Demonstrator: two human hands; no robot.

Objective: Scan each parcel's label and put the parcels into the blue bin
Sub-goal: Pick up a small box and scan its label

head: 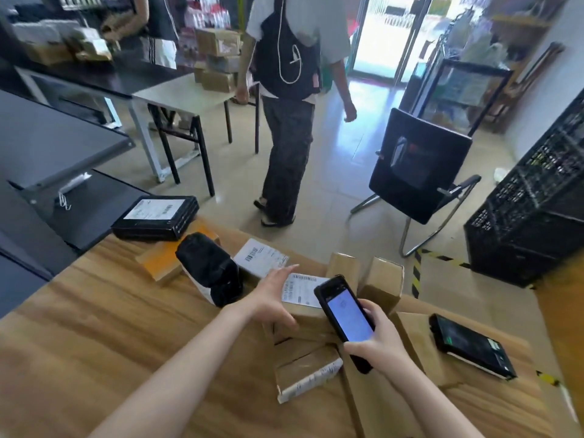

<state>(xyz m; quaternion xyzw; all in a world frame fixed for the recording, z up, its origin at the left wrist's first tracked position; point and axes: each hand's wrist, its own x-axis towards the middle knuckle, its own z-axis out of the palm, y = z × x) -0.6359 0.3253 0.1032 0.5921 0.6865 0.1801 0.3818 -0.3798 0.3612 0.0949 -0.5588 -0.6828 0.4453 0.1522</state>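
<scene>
At the wooden table (110,311), the left hand (271,295) rests flat-fingered on a cardboard parcel (308,316), touching its white label (300,287). The right hand (379,336) grips a handheld scanner (347,314) (screen lit) just above it.

A labelled parcel (303,306) is seen mid-bench (94,311), with the left hand (271,298) laid on it and a scanner (346,317) held at its right edge in the right hand (382,343). A bagged parcel (210,270) is set just to its left, a flat box (156,218) at the far-left corner and a second device (471,346) to the right. A chair (417,172) and crate (531,216) are placed on the floor beyond.
</scene>
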